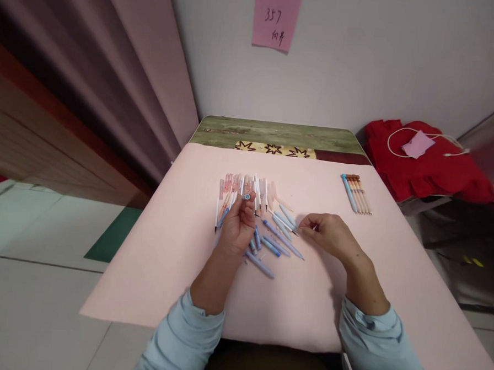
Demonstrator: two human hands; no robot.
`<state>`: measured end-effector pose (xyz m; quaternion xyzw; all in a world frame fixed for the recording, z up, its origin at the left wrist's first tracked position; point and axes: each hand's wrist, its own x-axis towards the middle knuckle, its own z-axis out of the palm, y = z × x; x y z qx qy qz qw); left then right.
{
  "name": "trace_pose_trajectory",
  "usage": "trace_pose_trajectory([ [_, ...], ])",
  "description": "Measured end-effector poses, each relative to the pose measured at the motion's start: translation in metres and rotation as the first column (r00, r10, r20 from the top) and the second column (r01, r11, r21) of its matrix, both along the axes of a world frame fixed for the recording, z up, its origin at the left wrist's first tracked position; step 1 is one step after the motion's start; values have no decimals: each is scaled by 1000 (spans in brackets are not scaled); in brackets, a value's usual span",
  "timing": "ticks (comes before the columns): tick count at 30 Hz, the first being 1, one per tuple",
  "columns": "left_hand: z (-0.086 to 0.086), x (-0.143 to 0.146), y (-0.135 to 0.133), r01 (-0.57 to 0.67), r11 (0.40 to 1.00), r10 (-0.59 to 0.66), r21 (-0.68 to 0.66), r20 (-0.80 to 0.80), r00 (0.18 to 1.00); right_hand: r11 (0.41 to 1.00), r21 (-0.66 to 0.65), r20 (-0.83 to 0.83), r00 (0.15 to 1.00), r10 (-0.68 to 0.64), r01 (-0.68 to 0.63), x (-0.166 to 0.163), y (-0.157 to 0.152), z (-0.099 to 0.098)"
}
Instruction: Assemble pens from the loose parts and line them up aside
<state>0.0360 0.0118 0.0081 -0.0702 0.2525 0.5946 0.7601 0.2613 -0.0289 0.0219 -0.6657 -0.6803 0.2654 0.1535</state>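
Observation:
My left hand (240, 226) is raised over the pen parts, its fingers closed on a small pen part with a round blue end (247, 196). My right hand (329, 233) is pinched shut just right of the pile, and anything between its fingertips is too small to make out. Near those fingertips lie a white pen refill (281, 220) with a dark tip and pale blue pen barrels (287, 213). Purple-blue barrels (283, 239) and short blue pieces (271, 246) are scattered closer to me. Behind my left hand, pink clear pieces (229, 182) lie in a row beside more white refills.
A row of several pens (356, 195), one blue and the others brown-topped, lies at the right on the pink table cover (178, 231). Red cloth (430, 172) with a white cable is beyond the right edge. A curtain (142, 52) hangs at the left.

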Motion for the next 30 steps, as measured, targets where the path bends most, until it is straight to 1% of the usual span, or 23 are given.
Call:
trace_pose_trajectory([
  [4, 0, -2, 2, -16, 1000, 17, 25, -24, 1000, 993, -69, -36, 994, 98, -101, 3, -2, -4],
  [7, 0, -4, 4, -36, 999, 37, 33, -34, 999, 989, -87, -63, 991, 117, -122, 4, -3, -4],
  [10, 1, -6, 4, -57, 997, 59, 41, -38, 998, 993, -87, -18, 997, 76, -77, 5, -3, 0],
  [14, 1, -7, 4, -57, 996, 59, 62, -30, 998, 997, -74, 89, 996, -8, 15, 4, -2, 4],
  [20, 0, -4, 3, -30, 998, 34, 62, -52, 998, 986, 46, 199, 966, -163, 157, 2, 0, 0],
  [24, -1, -2, 3, -21, 997, 26, 73, -69, 997, 984, 73, 192, 965, -176, 165, 0, 1, -4],
  [30, -2, -1, 3, -29, 994, 37, 106, -80, 996, 988, 38, 155, 976, -152, 148, -7, 2, -2],
])
